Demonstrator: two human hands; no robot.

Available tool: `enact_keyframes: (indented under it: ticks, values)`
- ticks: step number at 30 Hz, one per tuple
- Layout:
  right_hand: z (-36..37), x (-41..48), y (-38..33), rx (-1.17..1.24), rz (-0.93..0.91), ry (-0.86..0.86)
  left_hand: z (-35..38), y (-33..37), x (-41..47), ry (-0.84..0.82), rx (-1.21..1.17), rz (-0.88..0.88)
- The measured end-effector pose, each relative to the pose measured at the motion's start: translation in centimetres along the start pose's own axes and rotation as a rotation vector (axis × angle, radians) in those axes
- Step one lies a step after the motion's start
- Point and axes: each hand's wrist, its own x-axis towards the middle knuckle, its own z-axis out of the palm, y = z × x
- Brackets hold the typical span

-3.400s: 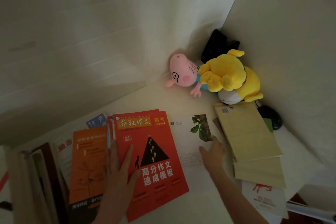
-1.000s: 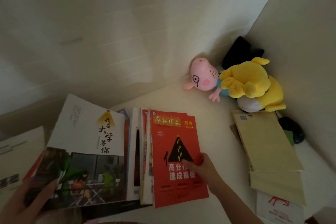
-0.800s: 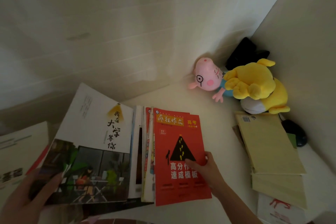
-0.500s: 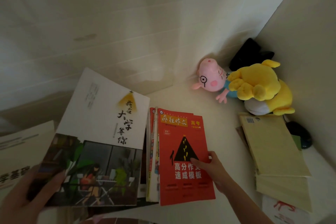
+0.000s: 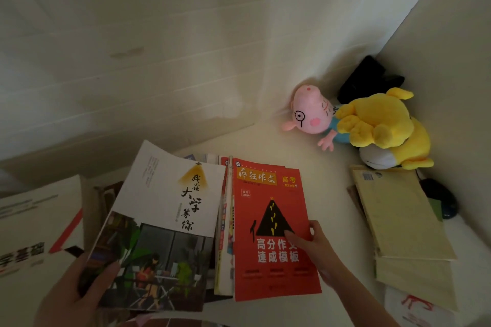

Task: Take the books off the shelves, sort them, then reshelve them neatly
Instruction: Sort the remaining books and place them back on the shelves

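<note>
A red book (image 5: pixel 268 220) with a black triangle on its cover tops a small pile on the pale surface. My right hand (image 5: pixel 316 249) grips its right edge, thumb on the cover. My left hand (image 5: pixel 79 297) holds up a white book with a photo on its lower half (image 5: pixel 159 223), thumb on its lower left corner, tilted over more books to the left of the red one. Thin book spines (image 5: pixel 225 233) show between the two. A stack of yellowish books (image 5: pixel 398 215) lies at the right.
A pink pig plush (image 5: pixel 310 114) and a yellow plush (image 5: pixel 382 125) lie in the far right corner, with a black object (image 5: pixel 369 79) behind them. A dark mouse-like object (image 5: pixel 441 199) sits by the right wall. A white box (image 5: pixel 34 223) stands at the left.
My left hand has lifted the white photo book and carried it right, over the pile beside the red book. My right hand has moved from the table onto the red book's right edge.
</note>
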Motion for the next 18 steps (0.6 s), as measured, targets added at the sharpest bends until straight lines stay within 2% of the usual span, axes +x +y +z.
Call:
enact_keyframes:
  ticks: [5, 13, 18]
  values:
    - [-0.3, 0.0, 0.2, -0.019, -0.017, 0.013, -0.3, 1.0, -0.8, 0.032, -0.048, -0.068]
    - [-2.8, 0.0, 0.9, -0.099, -0.101, 0.230, 1.4, 5.1, -3.1, 0.042, -0.076, 0.026]
    - [-6.0, -0.1, 1.5, -0.183, -0.101, 0.375, 1.5, 6.8, -3.7, -0.004, -0.092, -0.021]
